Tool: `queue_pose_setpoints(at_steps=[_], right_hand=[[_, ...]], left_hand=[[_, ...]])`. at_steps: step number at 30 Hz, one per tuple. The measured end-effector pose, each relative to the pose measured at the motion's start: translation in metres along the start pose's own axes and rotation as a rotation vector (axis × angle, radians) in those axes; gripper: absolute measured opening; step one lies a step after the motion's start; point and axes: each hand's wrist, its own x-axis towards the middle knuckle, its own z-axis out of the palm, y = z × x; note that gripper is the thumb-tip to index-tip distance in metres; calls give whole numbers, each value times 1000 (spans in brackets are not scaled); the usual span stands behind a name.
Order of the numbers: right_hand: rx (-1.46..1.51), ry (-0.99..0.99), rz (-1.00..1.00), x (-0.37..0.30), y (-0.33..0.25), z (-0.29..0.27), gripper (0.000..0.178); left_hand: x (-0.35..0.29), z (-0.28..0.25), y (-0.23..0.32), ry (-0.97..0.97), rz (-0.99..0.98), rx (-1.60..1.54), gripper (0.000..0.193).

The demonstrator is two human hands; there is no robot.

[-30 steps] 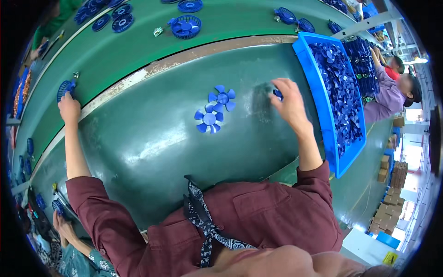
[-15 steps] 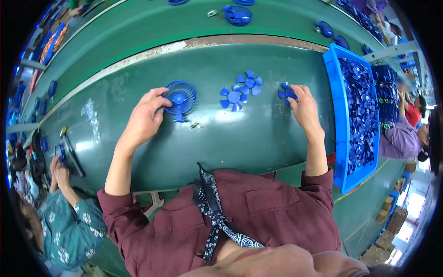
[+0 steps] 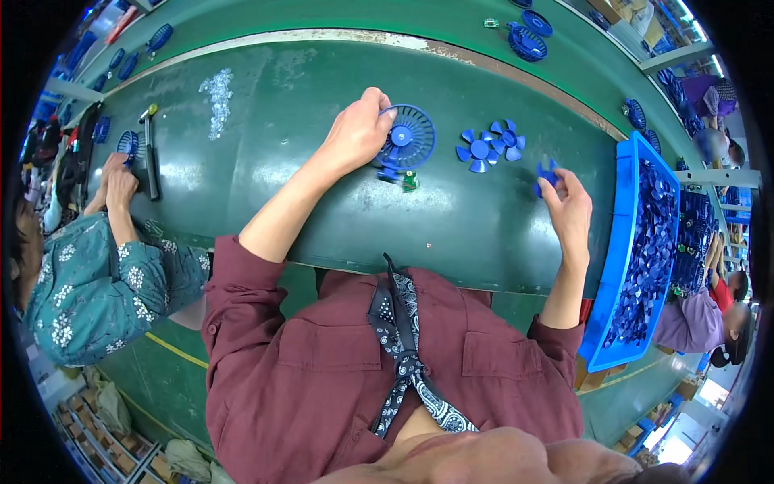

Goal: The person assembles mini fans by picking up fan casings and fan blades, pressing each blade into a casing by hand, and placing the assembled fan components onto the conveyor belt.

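Observation:
My left hand (image 3: 355,135) pinches the left rim of a round blue fan housing (image 3: 401,137), which has a slatted grille and a central hub. Below its rim sits a short blue stem part, with a small green circuit board (image 3: 410,181) beside it. My right hand (image 3: 571,206) holds a blue fan blade (image 3: 547,179) between thumb and fingers, tilted up near the table's right side. Between the hands, two more blue fan blades lie close together: a nearer fan blade (image 3: 480,150) and a farther fan blade (image 3: 510,139).
A blue bin (image 3: 605,323) full of blue fan blades stands at the right. A hammer (image 3: 151,153) and a clear plastic pile (image 3: 218,101) lie leftward, near a co-worker's hands (image 3: 119,184). Beyond the table's far ledge, a green belt (image 3: 322,18) carries fan parts.
The view has swung, shifting the whole scene. The fan blade in my right hand is now tilted up. By the fan housing, the small board now shows its green face.

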Motion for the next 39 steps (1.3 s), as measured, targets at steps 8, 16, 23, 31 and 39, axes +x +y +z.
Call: queue_pose_setpoints(at_steps=[8, 16, 23, 31, 39], right_hand=[[179, 55, -756, -17, -140, 40, 38], [55, -27, -793, 7, -169, 77, 26], [253, 101, -821, 16, -164, 83, 44], [537, -552, -355, 30, -143, 87, 41], [817, -427, -60, 96, -132, 74, 34]], left_hand=[[-18, 26, -14, -109, -290, -1039, 28], [-21, 21, -17, -278, -231, -1168, 40], [-18, 21, -17, -72, -135, -1066, 35], [-31, 11, -12, -66, 48, -496, 29], [-7, 7, -12, 95, -40, -888, 51]])
